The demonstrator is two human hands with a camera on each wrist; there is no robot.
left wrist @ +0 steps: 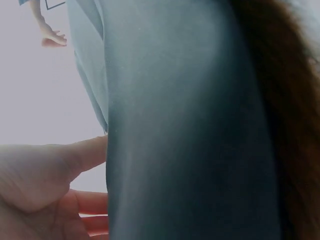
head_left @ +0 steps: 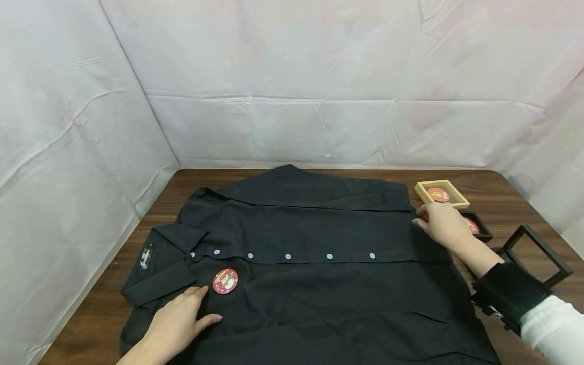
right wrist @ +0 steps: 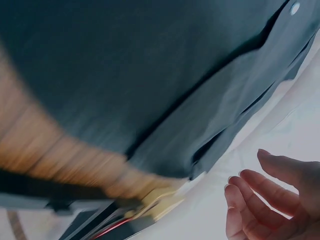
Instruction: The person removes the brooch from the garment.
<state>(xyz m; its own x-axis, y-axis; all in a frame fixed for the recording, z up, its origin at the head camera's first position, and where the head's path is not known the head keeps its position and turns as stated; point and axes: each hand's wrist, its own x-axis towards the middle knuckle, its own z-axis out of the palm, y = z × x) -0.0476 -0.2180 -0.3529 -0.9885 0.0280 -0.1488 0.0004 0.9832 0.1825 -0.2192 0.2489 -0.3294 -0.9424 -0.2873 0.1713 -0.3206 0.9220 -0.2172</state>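
Observation:
A black button-up shirt point(head_left: 292, 284) lies spread out, its collar point(head_left: 169, 284) to the left and a row of pale buttons across it. On its chest sits a round red badge point(head_left: 225, 281) with a printed figure. My left hand point(head_left: 175, 322) rests on the shirt just below the badge, fingers extended and thumb apart; the left wrist view shows the hand point(left wrist: 55, 185) against dark cloth. Over the hem end of the shirt is my right hand point(head_left: 444, 223), near the boxes. Its fingers are loosely bent, and the right wrist view shows nothing in this hand point(right wrist: 270, 200).
Behind the right hand stands a yellow box point(head_left: 442, 194) with a clear top and a red badge inside. A black box point(head_left: 481, 233), partly hidden by the hand, holds another. A black frame-like lid point(head_left: 540, 256) stands tilted at right. White fabric walls point(head_left: 319, 132) surround the wooden table point(head_left: 86, 304).

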